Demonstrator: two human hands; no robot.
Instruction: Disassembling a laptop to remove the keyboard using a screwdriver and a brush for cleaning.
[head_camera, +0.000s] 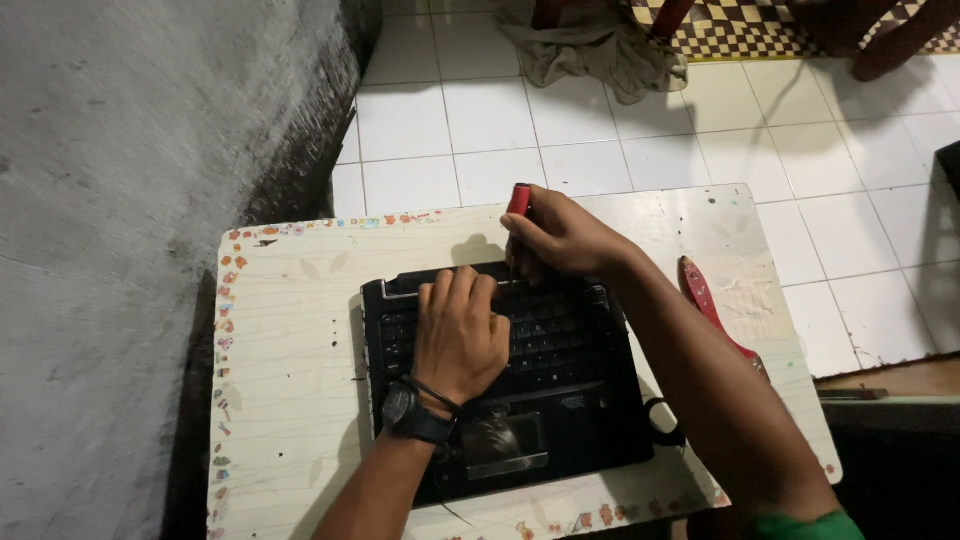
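A black laptop base (560, 400) with its keyboard and touchpad facing up lies on a small white table (290, 340). My left hand (458, 330), with a black watch on the wrist, rests flat on the keyboard, fingertips at its far edge. My right hand (560, 238) grips a red-handled screwdriver (517, 200) upright, its tip down at the keyboard's far edge beside my left fingertips.
Red-handled pliers (712, 310) lie on the table to the right of the laptop. A grey concrete wall (130, 200) runs along the left. White floor tiles (480, 110) lie beyond, with a crumpled cloth (590, 50) and chair legs at the top.
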